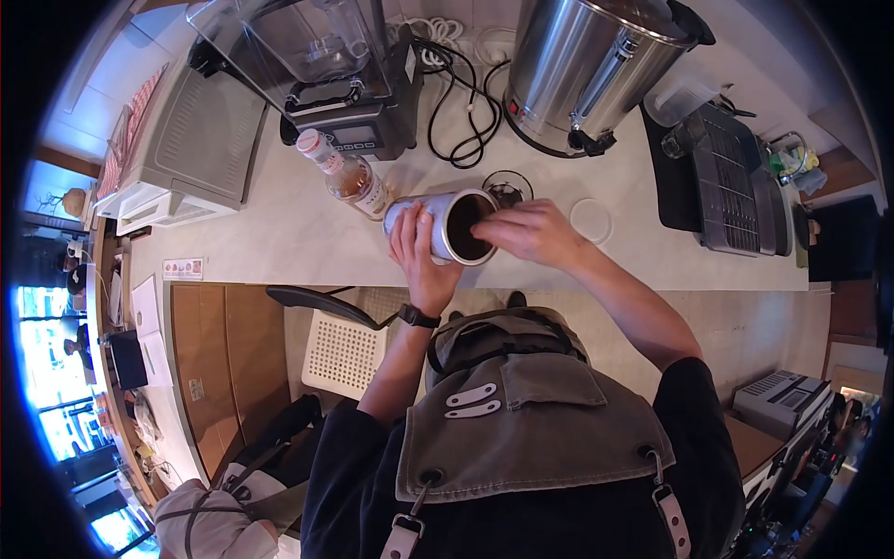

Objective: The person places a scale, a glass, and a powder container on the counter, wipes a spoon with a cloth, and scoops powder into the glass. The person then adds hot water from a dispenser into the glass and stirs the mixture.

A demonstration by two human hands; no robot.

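Note:
My left hand (424, 247) is closed around a silver cylindrical canister (414, 216), tilted so that its open mouth faces right. The inside looks dark; what it contains is hard to make out. At the mouth is my right hand (531, 233), its fingers pinched together and their tips just inside the rim. Whatever they hold, if anything, is hidden. Just behind the canister stands a small glass (510, 184) with something dark in it. A round translucent lid (591, 221) lies on the counter to the right. Left of the canister stands a bottle (349, 177) of amber liquid with a pink-and-white cap.
A blender (358, 121) and a steel urn (596, 74) stand along the back, with black cables (466, 112) between them. At right is a dark dish rack (731, 177). A grey appliance (191, 140) sits at left. Another person (219, 517) is at lower left.

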